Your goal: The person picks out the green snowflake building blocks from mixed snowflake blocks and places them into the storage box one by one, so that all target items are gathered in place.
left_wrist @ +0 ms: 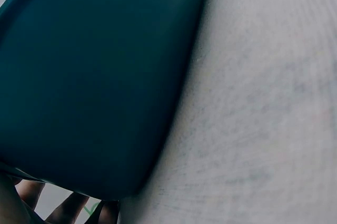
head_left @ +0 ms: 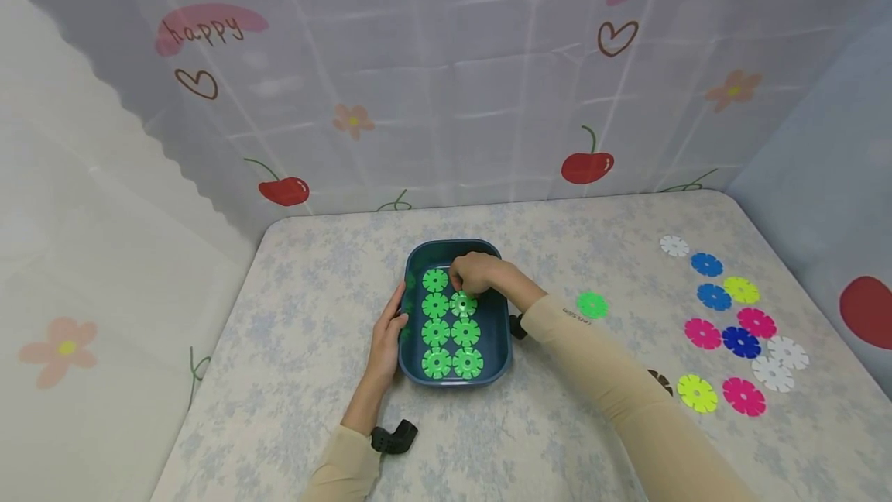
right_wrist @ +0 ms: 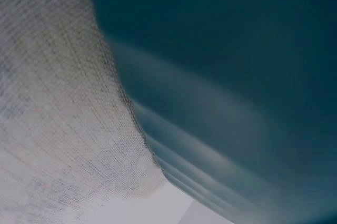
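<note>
A dark teal tray (head_left: 454,383) stands on the table and holds several green snowflake discs (head_left: 436,331) in two columns. My left hand (head_left: 382,343) grips the tray's left wall, with the thumb at the rim and the fingers along the outside. In the left wrist view, fingers (left_wrist: 66,208) show past the tray's edge. Inside the tray, at the far right, my right hand (head_left: 475,273) reaches down with bent fingers beside the upper disc (head_left: 463,304) of the right column. Whether those fingertips hold a disc is hidden. Only the tray's outer wall (right_wrist: 221,66) shows in the right wrist view.
Right of the tray lies a single green disc (head_left: 592,305). Loose white, blue, yellow and pink discs (head_left: 702,334) spread over the table's right side. A dark brown disc (head_left: 660,382) is partly covered by my right sleeve. Printed curtains (head_left: 446,99) surround the table.
</note>
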A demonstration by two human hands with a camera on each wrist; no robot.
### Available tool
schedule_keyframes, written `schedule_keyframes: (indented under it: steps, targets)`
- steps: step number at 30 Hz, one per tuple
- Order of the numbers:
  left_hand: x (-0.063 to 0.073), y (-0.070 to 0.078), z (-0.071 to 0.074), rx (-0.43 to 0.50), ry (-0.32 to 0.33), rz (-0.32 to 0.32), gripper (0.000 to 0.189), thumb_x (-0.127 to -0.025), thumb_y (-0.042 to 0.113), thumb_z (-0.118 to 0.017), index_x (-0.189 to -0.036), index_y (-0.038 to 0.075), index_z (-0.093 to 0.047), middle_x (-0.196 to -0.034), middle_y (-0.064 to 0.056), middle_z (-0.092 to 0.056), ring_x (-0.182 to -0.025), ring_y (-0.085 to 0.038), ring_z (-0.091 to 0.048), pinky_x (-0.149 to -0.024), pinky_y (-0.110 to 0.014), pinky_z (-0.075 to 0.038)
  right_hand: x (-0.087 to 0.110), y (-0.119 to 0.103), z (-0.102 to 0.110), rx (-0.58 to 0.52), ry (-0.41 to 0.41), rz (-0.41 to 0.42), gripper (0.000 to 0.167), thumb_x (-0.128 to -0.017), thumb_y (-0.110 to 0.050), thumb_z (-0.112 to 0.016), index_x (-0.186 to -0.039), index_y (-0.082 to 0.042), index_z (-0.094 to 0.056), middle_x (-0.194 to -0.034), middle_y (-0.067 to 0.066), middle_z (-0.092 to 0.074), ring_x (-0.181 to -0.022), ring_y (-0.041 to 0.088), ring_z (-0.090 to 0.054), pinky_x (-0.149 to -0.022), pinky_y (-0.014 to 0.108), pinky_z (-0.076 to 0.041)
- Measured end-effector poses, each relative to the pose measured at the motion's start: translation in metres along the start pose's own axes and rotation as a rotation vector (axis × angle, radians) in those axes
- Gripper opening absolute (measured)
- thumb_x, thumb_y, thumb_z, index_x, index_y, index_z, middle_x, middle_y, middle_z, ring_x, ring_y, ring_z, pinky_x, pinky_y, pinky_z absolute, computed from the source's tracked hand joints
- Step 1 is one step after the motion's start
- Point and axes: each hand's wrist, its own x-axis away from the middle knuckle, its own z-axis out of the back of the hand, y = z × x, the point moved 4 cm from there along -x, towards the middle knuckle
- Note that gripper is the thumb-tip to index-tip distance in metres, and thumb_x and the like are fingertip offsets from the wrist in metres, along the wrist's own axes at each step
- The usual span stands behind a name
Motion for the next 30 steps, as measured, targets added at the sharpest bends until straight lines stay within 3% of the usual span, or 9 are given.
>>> schedule_keyframes:
  steps: [7,16,30]
  targets:
    - [0.006,0.027,-0.003,0.004,-0.021,0.007,0.054,-0.101,0.002,-0.034,-0.155,0.005,-0.026,-0.162,-0.012,-0.021,-0.151,-0.031,-0.013,-0.12,-0.055,-0.013,0.0,0.0,0.001,0.004,-0.01,0.0,0.018,-0.089,0.005,-0.057,-0.089,-0.009,-0.068,-0.077,0.001,-0.054,-0.061,0.015,-0.042,-0.058,0.028,-0.037]
    - [0.0,-0.001,0.0,-0.013,-0.006,-0.008,0.054,-0.103,0.008,-0.034,-0.156,0.019,-0.027,-0.163,-0.001,-0.022,-0.151,-0.022,-0.015,-0.12,-0.05,-0.014,-0.002,0.001,-0.002,0.008,-0.004,-0.003,0.018,-0.09,0.004,-0.055,-0.085,-0.008,-0.067,-0.07,0.0,-0.052,-0.059,0.015,-0.044,-0.058,0.028,-0.037]
    - [-0.001,-0.005,0.0,0.002,0.002,-0.013,0.053,-0.104,0.009,-0.034,-0.155,0.021,-0.03,-0.163,0.001,-0.023,-0.151,-0.019,-0.015,-0.121,-0.049,-0.013,0.0,-0.001,0.0,0.014,-0.01,-0.009,0.017,-0.087,0.007,-0.058,-0.088,-0.008,-0.067,-0.075,0.002,-0.053,-0.061,0.016,-0.042,-0.057,0.029,-0.036]
